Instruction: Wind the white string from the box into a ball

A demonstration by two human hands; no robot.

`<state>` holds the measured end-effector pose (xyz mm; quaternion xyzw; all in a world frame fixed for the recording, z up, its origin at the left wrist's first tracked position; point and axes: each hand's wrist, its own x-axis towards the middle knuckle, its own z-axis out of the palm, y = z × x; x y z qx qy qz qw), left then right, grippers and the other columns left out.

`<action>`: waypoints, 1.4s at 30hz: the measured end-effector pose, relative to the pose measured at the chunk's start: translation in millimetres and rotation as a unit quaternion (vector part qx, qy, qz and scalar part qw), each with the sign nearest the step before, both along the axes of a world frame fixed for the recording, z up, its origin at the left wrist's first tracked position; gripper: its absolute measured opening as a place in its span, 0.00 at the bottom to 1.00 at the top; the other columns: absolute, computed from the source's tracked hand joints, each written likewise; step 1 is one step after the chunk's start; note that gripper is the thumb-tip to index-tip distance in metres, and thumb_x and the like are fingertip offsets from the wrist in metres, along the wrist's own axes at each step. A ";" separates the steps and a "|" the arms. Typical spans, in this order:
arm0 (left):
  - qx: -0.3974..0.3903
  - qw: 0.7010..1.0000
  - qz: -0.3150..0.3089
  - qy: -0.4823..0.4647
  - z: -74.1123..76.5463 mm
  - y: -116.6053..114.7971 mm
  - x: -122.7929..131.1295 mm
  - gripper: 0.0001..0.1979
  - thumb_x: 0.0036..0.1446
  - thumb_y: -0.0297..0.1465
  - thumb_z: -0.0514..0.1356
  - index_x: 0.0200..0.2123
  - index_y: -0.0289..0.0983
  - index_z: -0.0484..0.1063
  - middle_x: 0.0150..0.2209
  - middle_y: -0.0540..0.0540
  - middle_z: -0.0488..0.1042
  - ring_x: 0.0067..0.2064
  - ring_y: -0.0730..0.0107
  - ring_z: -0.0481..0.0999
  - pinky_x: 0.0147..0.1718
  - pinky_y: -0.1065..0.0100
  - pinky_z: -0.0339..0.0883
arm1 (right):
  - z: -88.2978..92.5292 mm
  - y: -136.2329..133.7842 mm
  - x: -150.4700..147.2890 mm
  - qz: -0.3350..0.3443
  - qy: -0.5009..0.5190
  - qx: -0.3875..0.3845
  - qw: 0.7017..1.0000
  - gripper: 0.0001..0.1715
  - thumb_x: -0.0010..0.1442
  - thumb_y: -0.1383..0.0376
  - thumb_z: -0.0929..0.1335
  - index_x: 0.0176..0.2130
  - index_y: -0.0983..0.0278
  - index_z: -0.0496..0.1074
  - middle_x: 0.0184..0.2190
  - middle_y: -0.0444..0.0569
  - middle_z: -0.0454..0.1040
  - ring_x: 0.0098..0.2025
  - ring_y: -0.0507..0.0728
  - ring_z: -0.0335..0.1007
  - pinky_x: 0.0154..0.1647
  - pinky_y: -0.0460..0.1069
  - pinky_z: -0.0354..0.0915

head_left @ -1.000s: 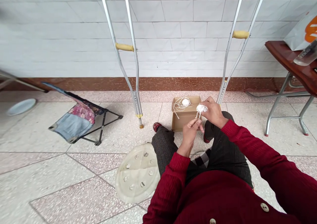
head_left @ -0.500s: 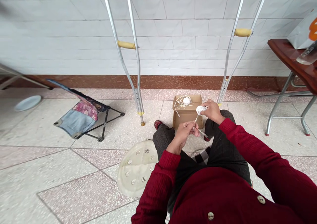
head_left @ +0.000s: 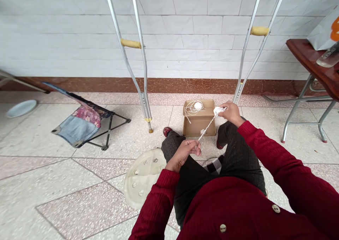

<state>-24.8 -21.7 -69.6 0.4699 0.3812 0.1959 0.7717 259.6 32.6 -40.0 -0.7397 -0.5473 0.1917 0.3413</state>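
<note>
White cord (head_left: 207,129) drawn straight between my two hands, near an open cardboard box (head_left: 187,129)

My right hand (head_left: 230,113) is closed, thumb and fingers pinched on a small white bundle (head_left: 218,111) beside the box's right edge, while my left hand (head_left: 190,149) has its fingers curled in and grips the cord lower down, near my left knee (head_left: 172,144); one length looks pulled out so far, the rest sits bunched in my right grip, and how much is left there I cannot tell; a white ball (head_left: 197,106) lies among loose loops (head_left: 188,109) in the back half of the box, touched by neither hand, and a white tuft (head_left: 202,131) shows against the front half, too small to make out
</note>
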 end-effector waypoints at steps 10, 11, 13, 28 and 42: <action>0.193 0.966 0.165 0.048 8.0 45.4 60.1 0.18 0.47 0.32 0.68 0.44 0.38 0.76 0.48 0.41 0.77 0.52 0.55 0.74 0.45 0.60 0.72 | 20.3 -10.5 -15.1 0.050 -0.128 0.079 0.987 0.18 0.47 0.67 0.72 0.41 0.62 0.80 0.37 0.49 0.71 0.37 0.57 0.69 0.38 0.50 0.64; 0.156 0.973 0.172 -0.005 12.8 42.3 72.5 0.19 0.49 0.34 0.67 0.45 0.38 0.74 0.50 0.41 0.75 0.52 0.55 0.74 0.43 0.60 0.73 | 21.0 -11.4 -16.7 0.058 -0.144 0.087 0.984 0.18 0.48 0.67 0.71 0.41 0.62 0.80 0.38 0.49 0.71 0.37 0.57 0.69 0.38 0.50 0.64; 0.097 0.973 0.194 -0.080 20.9 35.2 94.0 0.20 0.50 0.37 0.67 0.46 0.37 0.73 0.50 0.40 0.75 0.51 0.57 0.74 0.41 0.61 0.74 | 21.9 -13.1 -19.6 0.068 -0.172 0.099 0.978 0.18 0.49 0.68 0.70 0.42 0.63 0.78 0.40 0.50 0.70 0.38 0.57 0.69 0.38 0.49 0.64; 0.120 0.981 0.140 -0.056 13.5 23.6 93.2 0.16 0.49 0.41 0.66 0.34 0.34 0.72 0.24 0.49 0.75 0.21 0.74 0.73 0.21 0.73 0.65 | 14.4 -15.4 -25.0 0.087 -0.184 0.092 0.975 0.16 0.52 0.67 0.69 0.42 0.62 0.78 0.39 0.49 0.69 0.35 0.55 0.67 0.34 0.48 0.61; 0.062 0.994 0.026 -0.085 42.0 -2.3 65.6 0.15 0.57 0.41 0.60 0.34 0.33 0.72 0.23 0.48 0.75 0.21 0.73 0.73 0.22 0.71 0.65 | 0.3 -6.9 -18.0 0.064 -0.110 0.077 0.989 0.14 0.48 0.65 0.72 0.37 0.63 0.80 0.35 0.49 0.71 0.34 0.56 0.68 0.36 0.49 0.63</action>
